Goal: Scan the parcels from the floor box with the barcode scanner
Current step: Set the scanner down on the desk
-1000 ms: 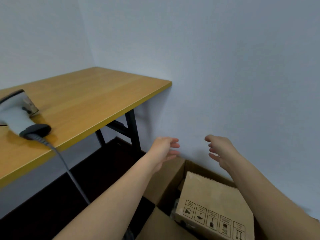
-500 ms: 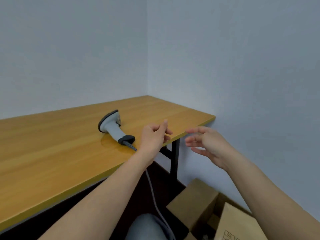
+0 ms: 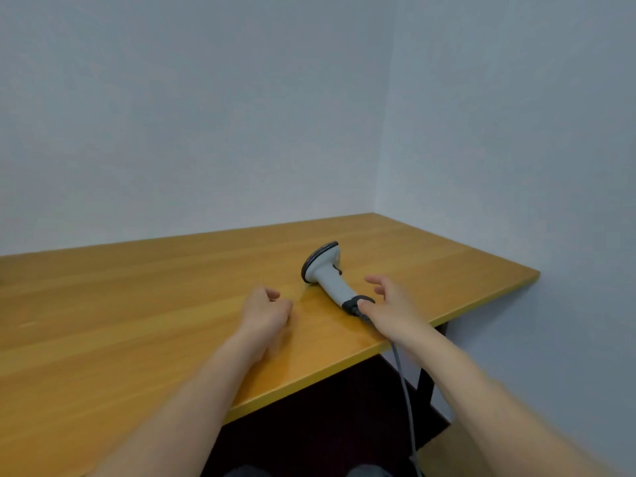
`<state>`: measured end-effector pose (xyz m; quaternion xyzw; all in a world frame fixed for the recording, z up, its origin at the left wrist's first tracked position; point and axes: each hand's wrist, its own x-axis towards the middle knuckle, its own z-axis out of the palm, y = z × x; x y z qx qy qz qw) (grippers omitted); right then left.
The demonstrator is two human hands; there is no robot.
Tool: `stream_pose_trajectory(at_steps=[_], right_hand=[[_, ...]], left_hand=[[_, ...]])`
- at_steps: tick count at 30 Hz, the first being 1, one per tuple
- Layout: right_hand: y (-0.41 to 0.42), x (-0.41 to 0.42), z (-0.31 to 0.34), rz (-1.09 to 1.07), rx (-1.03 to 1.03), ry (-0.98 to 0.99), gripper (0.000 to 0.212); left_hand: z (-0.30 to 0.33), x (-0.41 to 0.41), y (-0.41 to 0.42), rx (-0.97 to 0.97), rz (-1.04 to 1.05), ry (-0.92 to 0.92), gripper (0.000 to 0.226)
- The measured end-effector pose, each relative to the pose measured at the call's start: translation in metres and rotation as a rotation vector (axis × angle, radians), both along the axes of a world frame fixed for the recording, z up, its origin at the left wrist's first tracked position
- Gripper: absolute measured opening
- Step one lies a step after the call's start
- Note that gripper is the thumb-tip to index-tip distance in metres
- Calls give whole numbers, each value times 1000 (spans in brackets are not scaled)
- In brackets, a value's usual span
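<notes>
- Hands have swung away from the floor box, now only a blurred corner at the lower right, up to the wooden table (image 3: 144, 304).
- Our right hand (image 3: 385, 304) spreads, empty, beside the barcode scanner (image 3: 328, 273) lying on the table; our left hand (image 3: 265, 309) curls loosely, holding nothing.
- We judge grasping the scanner comes next; 0 parcels are in hand.

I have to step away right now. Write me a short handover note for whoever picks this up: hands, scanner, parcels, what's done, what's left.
Left hand: loosely curled, empty, over the table.
Right hand: open, empty, at the handle end of the barcode scanner, not gripping yet.
Scanner lies on its side on the table, cable hanging off the front edge.
Parcels: none on the table; a cardboard corner shows lower right.
Done: nothing visibly scanned. Left: pick up scanner, fetch and scan parcels.
</notes>
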<state>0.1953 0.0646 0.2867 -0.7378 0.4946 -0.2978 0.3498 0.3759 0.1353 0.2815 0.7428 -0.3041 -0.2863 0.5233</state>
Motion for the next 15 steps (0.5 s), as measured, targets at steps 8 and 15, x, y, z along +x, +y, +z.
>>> stream_pose_trajectory(at_steps=[8,15], right_hand=[[-25,27,-26,-47,-143,320,73],[-28,26,-26,5,-279,445,59]], left_hand=[[-6,14,-9,115,-211,-153,42],[-2,17,-30,218,-279,-180,68]])
